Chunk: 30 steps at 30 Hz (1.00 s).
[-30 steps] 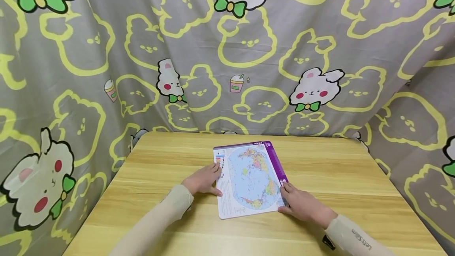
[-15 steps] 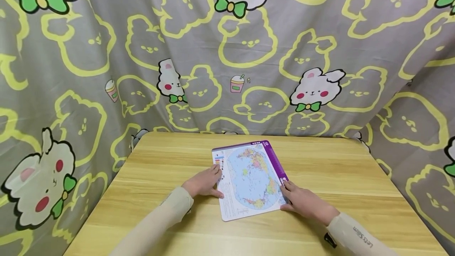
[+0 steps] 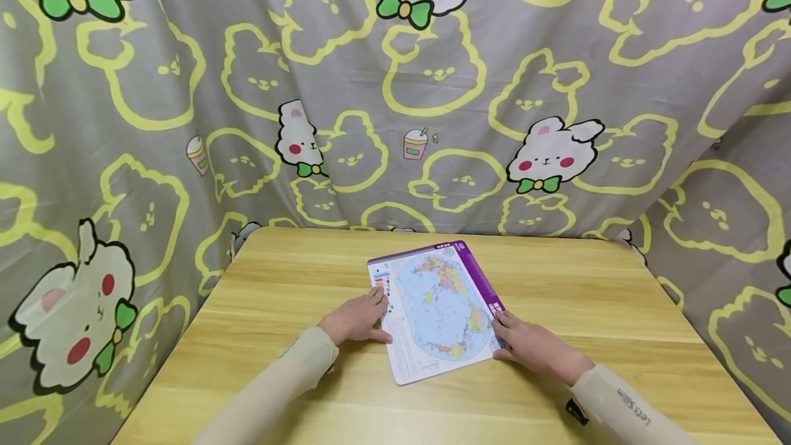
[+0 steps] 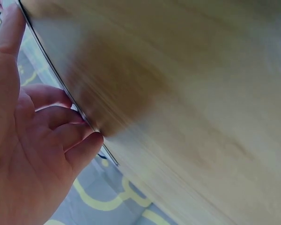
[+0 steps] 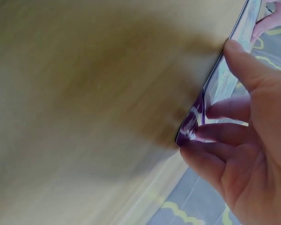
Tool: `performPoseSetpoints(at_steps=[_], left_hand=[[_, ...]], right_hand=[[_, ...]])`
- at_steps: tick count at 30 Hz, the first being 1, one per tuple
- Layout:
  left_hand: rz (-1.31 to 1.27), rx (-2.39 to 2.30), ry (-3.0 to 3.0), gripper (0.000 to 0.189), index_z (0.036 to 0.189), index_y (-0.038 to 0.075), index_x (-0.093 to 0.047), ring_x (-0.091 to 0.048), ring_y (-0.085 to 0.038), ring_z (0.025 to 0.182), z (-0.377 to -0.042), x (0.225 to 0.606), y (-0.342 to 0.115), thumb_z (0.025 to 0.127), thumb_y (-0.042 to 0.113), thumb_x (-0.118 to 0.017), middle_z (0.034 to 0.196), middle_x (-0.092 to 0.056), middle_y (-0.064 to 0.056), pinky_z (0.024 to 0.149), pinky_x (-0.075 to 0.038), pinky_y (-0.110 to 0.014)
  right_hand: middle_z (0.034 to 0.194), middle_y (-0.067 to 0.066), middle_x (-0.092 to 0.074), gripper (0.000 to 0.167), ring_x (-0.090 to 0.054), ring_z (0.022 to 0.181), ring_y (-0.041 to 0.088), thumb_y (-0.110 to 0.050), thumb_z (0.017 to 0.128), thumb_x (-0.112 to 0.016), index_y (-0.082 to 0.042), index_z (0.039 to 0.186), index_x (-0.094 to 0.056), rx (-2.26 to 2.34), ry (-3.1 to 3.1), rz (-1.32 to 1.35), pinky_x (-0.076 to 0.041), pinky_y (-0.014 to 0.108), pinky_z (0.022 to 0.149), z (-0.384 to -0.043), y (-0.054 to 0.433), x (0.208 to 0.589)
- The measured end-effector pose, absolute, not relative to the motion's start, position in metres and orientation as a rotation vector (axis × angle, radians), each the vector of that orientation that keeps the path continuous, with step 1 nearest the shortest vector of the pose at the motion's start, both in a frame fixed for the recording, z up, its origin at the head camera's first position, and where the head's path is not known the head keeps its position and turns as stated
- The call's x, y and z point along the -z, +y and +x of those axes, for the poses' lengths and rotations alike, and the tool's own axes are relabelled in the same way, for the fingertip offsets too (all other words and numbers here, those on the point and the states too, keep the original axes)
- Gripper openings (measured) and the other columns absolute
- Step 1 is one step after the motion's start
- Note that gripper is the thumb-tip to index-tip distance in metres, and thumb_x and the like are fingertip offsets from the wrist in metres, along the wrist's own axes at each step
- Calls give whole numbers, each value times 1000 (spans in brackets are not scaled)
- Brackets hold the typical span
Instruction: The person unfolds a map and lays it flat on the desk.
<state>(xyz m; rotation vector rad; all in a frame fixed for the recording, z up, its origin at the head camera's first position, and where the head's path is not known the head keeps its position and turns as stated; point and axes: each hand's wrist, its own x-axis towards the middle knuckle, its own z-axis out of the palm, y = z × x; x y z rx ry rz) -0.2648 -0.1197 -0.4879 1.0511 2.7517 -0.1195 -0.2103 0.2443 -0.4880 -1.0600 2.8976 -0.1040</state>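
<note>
A thin world map board (image 3: pixel 441 307) with rounded corners and a purple band along its right edge lies slightly turned on the table. The map print is sideways. At its left edge my left hand (image 3: pixel 358 314) rests, thumb and fingertips set apart along that side. My right hand (image 3: pixel 534 347) touches the opposite edge near the purple band. In the left wrist view the fingers (image 4: pixel 84 150) meet the board's thin rim. The right wrist view has the thumb (image 5: pixel 239 61) and fingers against the rim, near a purple corner.
The light wood table (image 3: pixel 278 280) spreads around the board on all sides. Behind and beside it hangs a grey curtain (image 3: pixel 358 88) printed with yellow outlines and white rabbits. A small black object (image 3: pixel 577 412) shows under the right sleeve.
The map board has turned a little counterclockwise: its near corners have shifted right and its far right corner left. Both hands have stayed at its edges, shifting slightly.
</note>
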Motion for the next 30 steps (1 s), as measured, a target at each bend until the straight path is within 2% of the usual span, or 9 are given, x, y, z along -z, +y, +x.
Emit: performPoseSetpoints(at_steps=[7,18,30], left_hand=[[1018,90,2754,90,140,-8,-37,-25,-34,138,-259,486,-118,86,62,-52,148,-28,-27,111,-27,-38],[996,111,2757,86,141,-7,-37,-26,-34,138,-252,482,-116,88,60,-52,148,-28,-26,111,-27,-38],[1002,161,2761,82,143,-6,-34,-25,-33,138,-246,487,-114,93,59,-43,149,-27,-26,112,-26,-37]], right_hand=[[133,34,-44,62,-46,119,48,-35,89,-63,12,128,-50,145,2852,-984,-45,53,92,-212,246,486],[132,34,-45,56,-46,119,48,-31,91,-62,11,127,-52,118,2879,-1044,-46,53,90,-215,251,488],[135,34,-42,55,-43,122,48,-28,93,-60,12,130,-49,122,2878,-1009,-43,53,93,-218,255,490]])
